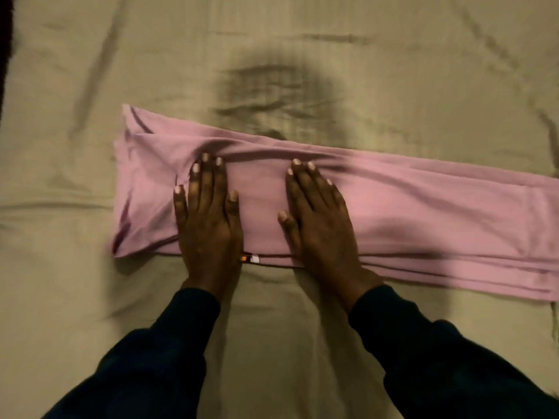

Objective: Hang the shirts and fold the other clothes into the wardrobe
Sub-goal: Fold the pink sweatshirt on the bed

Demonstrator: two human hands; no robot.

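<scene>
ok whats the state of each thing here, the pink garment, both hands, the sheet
pink garment: folded into a long strip, lying flat across the sheet, right end runs out of frame
small tag: pokes out at the garment's near edge, between the hands
left hand: flat, fingers straight, pressing on the garment
right hand: flat, fingers straight, pressing on the garment
sheet: spread out, wrinkled
</scene>
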